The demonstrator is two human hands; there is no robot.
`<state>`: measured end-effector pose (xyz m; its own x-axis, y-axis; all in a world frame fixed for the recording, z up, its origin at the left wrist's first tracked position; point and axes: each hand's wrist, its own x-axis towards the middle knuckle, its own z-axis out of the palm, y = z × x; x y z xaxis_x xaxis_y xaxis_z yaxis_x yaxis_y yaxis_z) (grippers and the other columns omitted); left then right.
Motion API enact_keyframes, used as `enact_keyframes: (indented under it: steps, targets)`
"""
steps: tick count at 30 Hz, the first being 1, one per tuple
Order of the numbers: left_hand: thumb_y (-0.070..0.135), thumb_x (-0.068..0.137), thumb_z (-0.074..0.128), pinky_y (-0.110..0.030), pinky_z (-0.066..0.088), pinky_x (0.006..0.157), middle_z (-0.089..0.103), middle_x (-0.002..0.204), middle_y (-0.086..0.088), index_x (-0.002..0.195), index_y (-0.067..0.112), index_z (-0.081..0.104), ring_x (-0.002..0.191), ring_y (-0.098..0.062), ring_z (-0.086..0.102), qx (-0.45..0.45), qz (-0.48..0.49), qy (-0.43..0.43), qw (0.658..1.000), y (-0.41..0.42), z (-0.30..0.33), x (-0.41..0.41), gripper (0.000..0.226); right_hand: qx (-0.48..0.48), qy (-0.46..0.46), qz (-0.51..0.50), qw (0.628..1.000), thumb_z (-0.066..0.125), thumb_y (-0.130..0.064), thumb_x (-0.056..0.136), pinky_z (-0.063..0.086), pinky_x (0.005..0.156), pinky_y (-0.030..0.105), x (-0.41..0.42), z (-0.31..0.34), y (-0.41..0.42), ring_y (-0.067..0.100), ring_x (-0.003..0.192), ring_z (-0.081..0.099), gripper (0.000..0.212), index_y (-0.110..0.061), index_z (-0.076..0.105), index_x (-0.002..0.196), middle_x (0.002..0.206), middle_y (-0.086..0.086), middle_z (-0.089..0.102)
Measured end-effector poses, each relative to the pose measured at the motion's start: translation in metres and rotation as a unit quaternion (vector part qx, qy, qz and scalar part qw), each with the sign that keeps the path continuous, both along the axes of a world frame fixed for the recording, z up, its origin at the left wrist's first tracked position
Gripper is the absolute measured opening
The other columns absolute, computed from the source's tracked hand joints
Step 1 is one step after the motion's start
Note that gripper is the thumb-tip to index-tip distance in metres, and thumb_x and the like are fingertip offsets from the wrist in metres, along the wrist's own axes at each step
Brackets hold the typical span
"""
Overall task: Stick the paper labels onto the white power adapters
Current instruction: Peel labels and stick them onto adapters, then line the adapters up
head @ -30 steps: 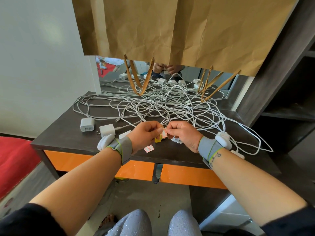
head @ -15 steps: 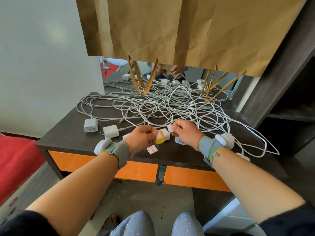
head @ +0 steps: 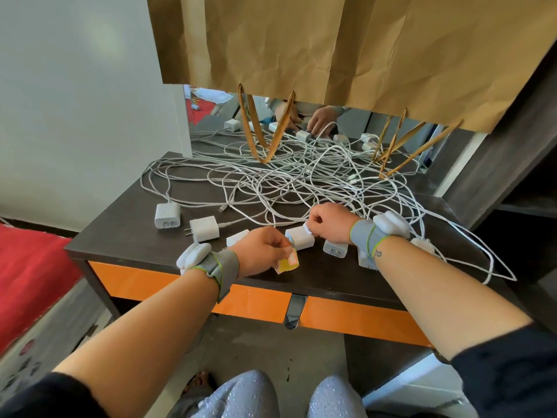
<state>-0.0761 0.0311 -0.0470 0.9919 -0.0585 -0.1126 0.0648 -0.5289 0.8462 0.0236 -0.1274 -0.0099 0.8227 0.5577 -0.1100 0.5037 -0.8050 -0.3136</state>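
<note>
My left hand [head: 263,251] grips a yellow backing sheet [head: 287,263] with a red-edged label on it, near the desk's front edge. My right hand [head: 330,226] pinches a small paper label [head: 306,228] and holds it against the top of a white power adapter [head: 300,238] lying on the desk. More white adapters lie around: one [head: 167,215] at the left, one [head: 205,228] with prongs beside it, one [head: 335,248] under my right wrist, and one [head: 236,237] partly hidden behind my left hand.
A big tangle of white cables [head: 301,182] covers the dark desk [head: 126,236] behind the adapters and hangs over the right edge. A mirror at the back is covered by brown paper bags [head: 331,49]. Orange drawer fronts [head: 346,318] run below the edge.
My right hand has carried a label from the sheet over to the adapter and set it on its top. My left hand has dropped slightly toward the desk edge with the sheet.
</note>
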Motion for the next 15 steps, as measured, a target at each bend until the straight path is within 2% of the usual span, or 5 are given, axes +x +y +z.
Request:
enact_keyframes:
  steps: [2, 5, 8, 12, 15]
  targets:
    - [0.016, 0.089, 0.057, -0.040, 0.055, 0.081, 0.065, 0.105, -0.016, 0.067, 0.023, 0.061, 0.063, -0.016, 0.059, 0.007, -0.010, -0.006, 1.000, 0.000, -0.001, 0.000, 0.024, -0.010, 0.009, 0.003, 1.000, 0.051, -0.020, 0.083, 0.042, 0.070, 0.032, 0.001, 0.002, 0.001, 0.025, 0.083, 0.054, 0.014, -0.009, 0.057, 0.077, 0.089, 0.010, 0.062]
    - [0.018, 0.089, 0.058, -0.045, 0.054, 0.085, 0.065, 0.108, -0.016, 0.065, 0.025, 0.061, 0.068, -0.019, 0.061, 0.016, -0.013, -0.009, 1.000, 0.002, -0.001, 0.001, 0.025, -0.024, 0.019, 0.013, 0.999, 0.051, -0.018, 0.082, 0.047, 0.077, 0.038, 0.003, 0.004, 0.003, 0.029, 0.089, 0.058, 0.019, -0.002, 0.061, 0.084, 0.094, 0.014, 0.066]
    - [0.019, 0.088, 0.058, -0.047, 0.054, 0.086, 0.065, 0.108, -0.016, 0.066, 0.025, 0.061, 0.076, -0.023, 0.063, 0.015, -0.009, -0.006, 1.000, 0.002, -0.002, 0.003, 0.024, -0.054, 0.016, 0.031, 0.998, 0.051, -0.018, 0.083, 0.045, 0.075, 0.037, 0.002, 0.004, 0.007, 0.029, 0.088, 0.057, 0.018, -0.004, 0.061, 0.087, 0.095, 0.014, 0.064]
    - [0.019, 0.089, 0.058, -0.044, 0.054, 0.086, 0.065, 0.109, -0.013, 0.066, 0.026, 0.061, 0.071, -0.020, 0.061, 0.014, -0.012, -0.003, 1.000, 0.004, -0.002, 0.004, 0.024, -0.062, 0.019, 0.042, 0.997, 0.051, -0.019, 0.084, 0.043, 0.073, 0.035, 0.004, 0.003, 0.011, 0.026, 0.085, 0.054, 0.017, -0.006, 0.060, 0.087, 0.094, 0.013, 0.064]
    - [0.018, 0.089, 0.057, -0.033, 0.053, 0.075, 0.065, 0.109, -0.012, 0.065, 0.026, 0.061, 0.060, -0.011, 0.058, 0.006, -0.016, -0.005, 1.000, 0.005, -0.002, 0.004, 0.025, -0.060, 0.020, 0.038, 0.997, 0.052, -0.024, 0.084, 0.041, 0.070, 0.033, 0.005, 0.003, 0.012, 0.023, 0.082, 0.053, 0.015, -0.011, 0.058, 0.080, 0.084, 0.005, 0.060]
